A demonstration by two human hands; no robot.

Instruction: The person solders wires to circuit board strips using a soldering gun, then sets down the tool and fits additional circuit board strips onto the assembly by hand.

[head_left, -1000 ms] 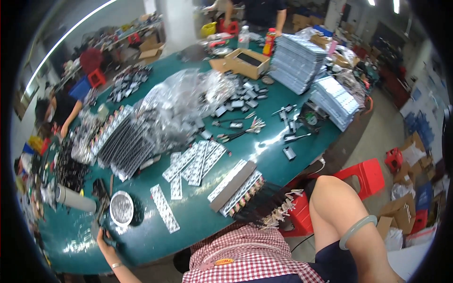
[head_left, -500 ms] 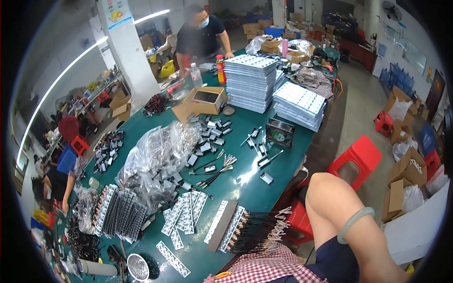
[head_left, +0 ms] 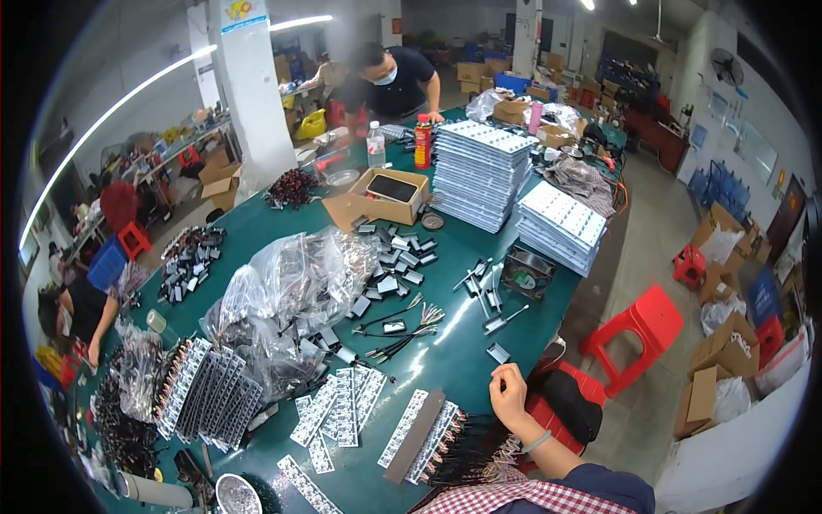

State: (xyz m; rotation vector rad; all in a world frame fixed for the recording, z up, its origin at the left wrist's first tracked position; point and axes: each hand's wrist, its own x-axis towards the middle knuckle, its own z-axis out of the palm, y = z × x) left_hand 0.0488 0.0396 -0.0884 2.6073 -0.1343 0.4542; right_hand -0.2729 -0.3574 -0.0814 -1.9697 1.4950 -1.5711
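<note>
Red-checked cloth [head_left: 565, 495] is showing nearest, and just beyond it the right hand [head_left: 511, 396] is poising at the counter's edge, fingers curling; nothing is showing in its grasp, but how far it is closing is impossible to tell. The left hand is lying outside the picture. Just past the fingertips, a casing [head_left: 497, 353] is resting on the counter [head_left: 467, 351]. To the left, a brown bar [head_left: 417, 435] is lying along pale boards [head_left: 401, 427], perhaps pressing them flat, while wires [head_left: 479, 445] are trailing rightward, probably for easy reach. Beyond, loose boards [head_left: 342, 407] are overlapping. Farther off, panels [head_left: 479, 184] are standing piled flat, presumably saving room. Farthest, a co-worker [head_left: 402, 86] is leaning over the far side.
</note>
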